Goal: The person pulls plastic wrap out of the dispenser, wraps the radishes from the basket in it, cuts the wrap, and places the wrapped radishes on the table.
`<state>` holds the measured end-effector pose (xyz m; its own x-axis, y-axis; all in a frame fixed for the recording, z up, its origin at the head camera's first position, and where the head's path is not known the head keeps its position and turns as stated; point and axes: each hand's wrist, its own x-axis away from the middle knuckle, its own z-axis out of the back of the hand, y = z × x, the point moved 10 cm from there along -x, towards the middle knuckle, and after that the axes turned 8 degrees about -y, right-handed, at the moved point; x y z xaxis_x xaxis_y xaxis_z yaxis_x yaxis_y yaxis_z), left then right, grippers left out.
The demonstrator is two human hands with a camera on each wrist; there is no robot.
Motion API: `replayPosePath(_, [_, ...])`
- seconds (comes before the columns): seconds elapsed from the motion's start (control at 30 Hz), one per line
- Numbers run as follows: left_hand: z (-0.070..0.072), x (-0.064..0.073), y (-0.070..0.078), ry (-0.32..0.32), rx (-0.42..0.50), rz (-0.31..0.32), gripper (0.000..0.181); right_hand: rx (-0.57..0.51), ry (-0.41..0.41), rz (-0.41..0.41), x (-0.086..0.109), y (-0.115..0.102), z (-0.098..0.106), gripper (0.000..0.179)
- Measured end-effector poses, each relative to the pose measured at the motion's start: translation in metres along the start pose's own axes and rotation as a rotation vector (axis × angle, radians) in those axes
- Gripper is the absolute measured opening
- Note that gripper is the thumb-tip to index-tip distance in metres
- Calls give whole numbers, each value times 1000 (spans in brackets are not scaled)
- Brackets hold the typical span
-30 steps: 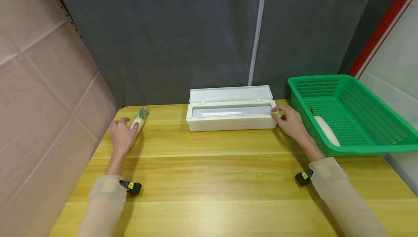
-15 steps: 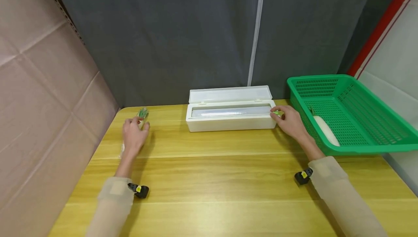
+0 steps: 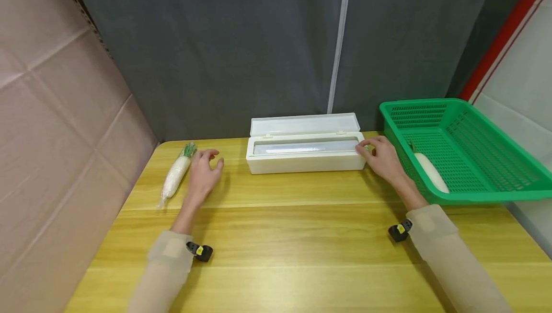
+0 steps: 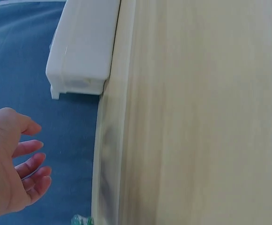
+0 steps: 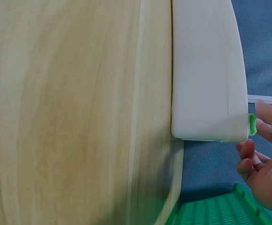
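One film-wrapped daikon [image 3: 176,177] lay just left of the left hand [image 3: 204,171], which held nothing, its fingers loosely bent. Immediately left of the right hand [image 3: 383,160] stood the white cling-film dispenser [image 3: 304,164], its green slider tab [image 5: 252,124] close beside that hand; a pinch could not be confirmed. Risk: with no left-hand brace, a sideways right-hand push could skid the dispenser; a leftward left-hand swing could roll the daikon.

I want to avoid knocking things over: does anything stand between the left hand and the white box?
Nothing visible stands between the left hand and the white box; the wrapped radish lies left of that hand.
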<state>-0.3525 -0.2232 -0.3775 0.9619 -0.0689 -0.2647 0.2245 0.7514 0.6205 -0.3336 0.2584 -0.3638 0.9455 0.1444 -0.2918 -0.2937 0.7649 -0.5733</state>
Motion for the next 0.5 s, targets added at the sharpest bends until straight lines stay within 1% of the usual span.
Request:
replayPosePath(0.17, [-17,1,16,-39,21,-33,31,0,13,20,-1,-3,1,26])
replayPosePath(0.23, [-23,2,24,-50,33,-56,31,6,22,35,-1,-5,2,23])
replayPosePath(0.37, [-34,4,43,-61,43,-124,32,26,52,82,-3,-10,4,16])
replayPosePath(0.5, [-43,5,61,-54,12,-205,32,25,67,132,-5,-14,4,11])
